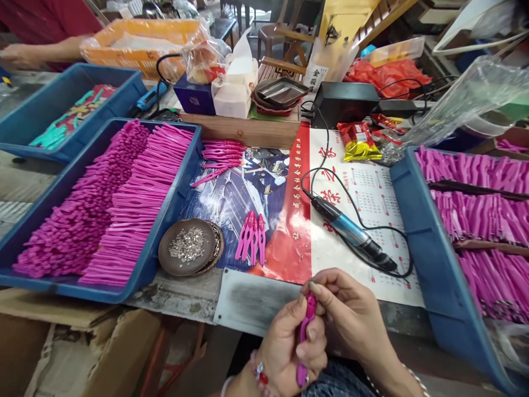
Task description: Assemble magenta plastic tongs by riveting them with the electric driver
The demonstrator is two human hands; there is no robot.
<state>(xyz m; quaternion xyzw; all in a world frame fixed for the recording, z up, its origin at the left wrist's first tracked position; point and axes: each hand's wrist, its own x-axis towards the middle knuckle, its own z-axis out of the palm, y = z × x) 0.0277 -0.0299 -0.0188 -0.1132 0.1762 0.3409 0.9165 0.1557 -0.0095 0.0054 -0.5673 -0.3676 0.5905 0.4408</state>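
Two hands (285, 344) (351, 309), left wrapping pink tool (304, 327); right pinched at tip

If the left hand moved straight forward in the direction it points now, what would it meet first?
Probably the right hand, whose fingers are at the top of the pink piece in the left hand; exact depth is unclear.
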